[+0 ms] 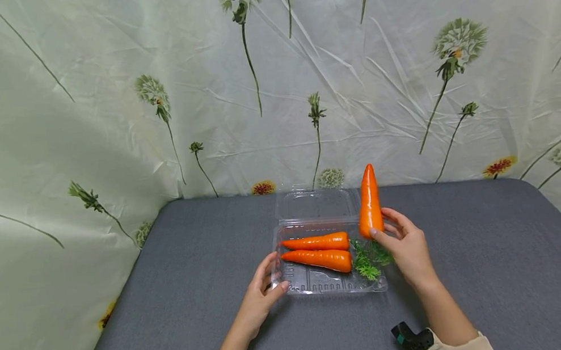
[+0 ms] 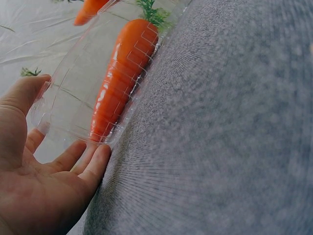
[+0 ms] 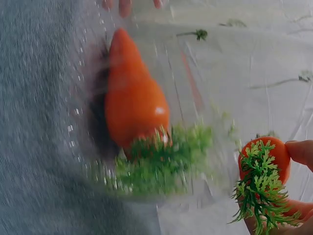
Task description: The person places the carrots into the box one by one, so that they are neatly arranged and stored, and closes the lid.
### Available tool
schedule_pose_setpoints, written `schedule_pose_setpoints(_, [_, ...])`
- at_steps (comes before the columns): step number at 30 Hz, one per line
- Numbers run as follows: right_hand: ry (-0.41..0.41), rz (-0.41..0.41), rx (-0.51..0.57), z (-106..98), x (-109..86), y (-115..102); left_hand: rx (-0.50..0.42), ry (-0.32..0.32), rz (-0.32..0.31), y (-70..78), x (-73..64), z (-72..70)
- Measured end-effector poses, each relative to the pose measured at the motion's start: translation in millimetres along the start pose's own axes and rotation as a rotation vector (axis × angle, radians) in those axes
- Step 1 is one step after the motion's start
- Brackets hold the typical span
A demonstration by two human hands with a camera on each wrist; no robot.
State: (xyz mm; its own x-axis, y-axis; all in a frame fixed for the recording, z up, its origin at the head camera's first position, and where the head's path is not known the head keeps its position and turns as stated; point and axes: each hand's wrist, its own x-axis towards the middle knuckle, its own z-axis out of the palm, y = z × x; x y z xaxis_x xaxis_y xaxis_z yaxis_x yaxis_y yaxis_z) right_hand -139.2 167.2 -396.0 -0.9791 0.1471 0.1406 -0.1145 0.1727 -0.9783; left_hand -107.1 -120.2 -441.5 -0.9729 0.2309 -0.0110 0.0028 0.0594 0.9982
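Note:
In my right hand (image 1: 410, 250) is a bright orange carrot (image 1: 369, 202), gripped near its thick end with the tip pointing up. Its feathery green leaves (image 3: 264, 183) hang beside the fingers in the right wrist view. The carrot is raised over the right end of a clear plastic container (image 1: 318, 286). Two more carrots lie inside, a rear one (image 1: 318, 243) and a front one (image 1: 320, 260), tips to the left and green tops (image 1: 365, 263) to the right. My left hand (image 1: 259, 300) holds the container's left end, thumb at the rim and fingers against the wall.
The container's clear hinged lid (image 1: 316, 202) lies open toward the back. Everything stands on a grey cloth-covered table (image 1: 206, 245). A pale curtain (image 1: 115, 118) with dandelion prints hangs behind and at the left. A black device (image 1: 412, 339) sits at the right wrist.

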Motion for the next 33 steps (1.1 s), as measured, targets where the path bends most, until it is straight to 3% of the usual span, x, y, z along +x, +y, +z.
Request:
schedule_pose_setpoints(14, [-0.154, -0.109, 0.095, 27.6, -7.4, 6.0, -0.012, -0.003, -0.006, -0.5, 0.8, -0.3])
schedule_pose_setpoints(21, [-0.216, -0.113, 0.175, 38.3, -9.6, 8.0, -0.026, -0.003, 0.001, -1.9, 1.5, -0.8])
schedule_pose_setpoints(33, [-0.258, -0.135, 0.113, 34.3, -7.9, 17.0, -0.034, -0.01, 0.007, -2.1, 1.5, -0.8])
